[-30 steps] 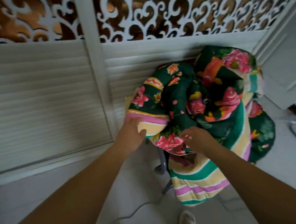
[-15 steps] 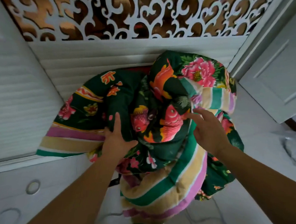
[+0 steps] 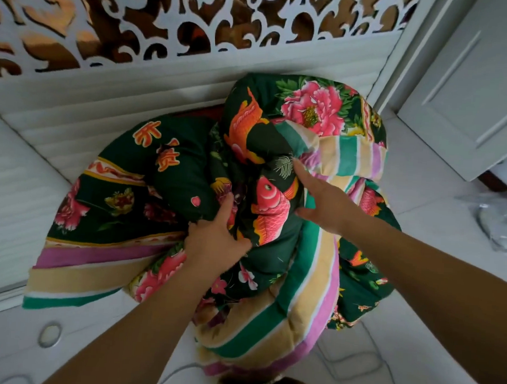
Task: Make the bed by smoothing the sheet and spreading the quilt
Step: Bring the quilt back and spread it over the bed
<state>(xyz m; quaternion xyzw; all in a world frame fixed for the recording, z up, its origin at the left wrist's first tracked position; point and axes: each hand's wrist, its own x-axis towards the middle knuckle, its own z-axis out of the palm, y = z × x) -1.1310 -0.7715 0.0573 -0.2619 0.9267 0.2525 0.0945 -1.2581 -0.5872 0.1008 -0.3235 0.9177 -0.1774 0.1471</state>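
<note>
quilt (image 3: 188,182): bunched into a fat heap mid-frame, against the white louvered screen (image 3: 83,118), not spread out yet
left hand (image 3: 214,236): clamped onto a dark fold, probably so the bundle can be hauled up
right hand (image 3: 322,201): laid flat, fingers spread apart, nothing gripped, likely steadying the heap
fabric: thick, puffy, soft; green with peonies and koi, striped border
bed/sheet: not seen
</note>
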